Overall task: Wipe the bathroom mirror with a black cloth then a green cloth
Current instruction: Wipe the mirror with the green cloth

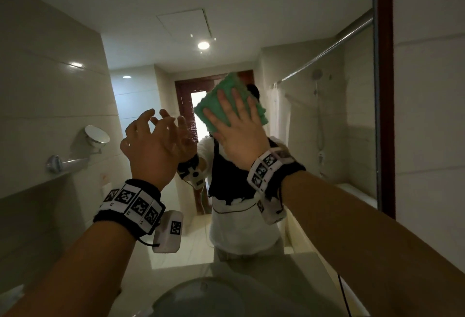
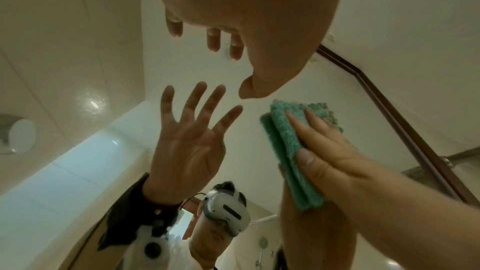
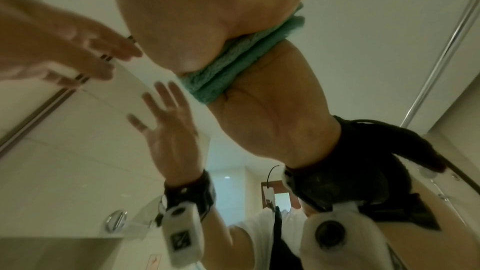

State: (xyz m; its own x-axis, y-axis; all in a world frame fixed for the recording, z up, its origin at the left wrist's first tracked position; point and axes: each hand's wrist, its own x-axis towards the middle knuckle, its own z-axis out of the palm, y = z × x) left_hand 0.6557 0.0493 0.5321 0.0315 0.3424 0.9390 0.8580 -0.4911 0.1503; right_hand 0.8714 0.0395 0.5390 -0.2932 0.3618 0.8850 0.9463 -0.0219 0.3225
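Item: folded green terry cloth [image 1: 232, 99], centre of the head view, laid flat against the glass of the wall-mounted bathroom mirror with dark wood frame [image 1: 385, 90]. Folded into several layers, as the left-wrist view shows along its edge, probably to give a thick pad under the palm.

Item: right hand [image 1: 239, 125], centre of the head view. Fingers straight and spread, palm pressing the cloth to the glass; nothing is gripped, the pressure alone keeps the cloth in place. Spread fingers likely distribute force across the pad.

Item: left hand [image 1: 151, 140], left of centre. Empty, fingers loosely curved and apart, raised near the glass just beside the cloth; whether fingertips touch the mirror cannot be told. It appears idle, perhaps kept up for balance.

Item: black cloth. Not in view in any picture.

Item: pale round washbasin [image 1: 201, 296], lower centre of the head view, below the mirror.

Stage, as judged: the green-cloth pass is under way, so the second half of the task.
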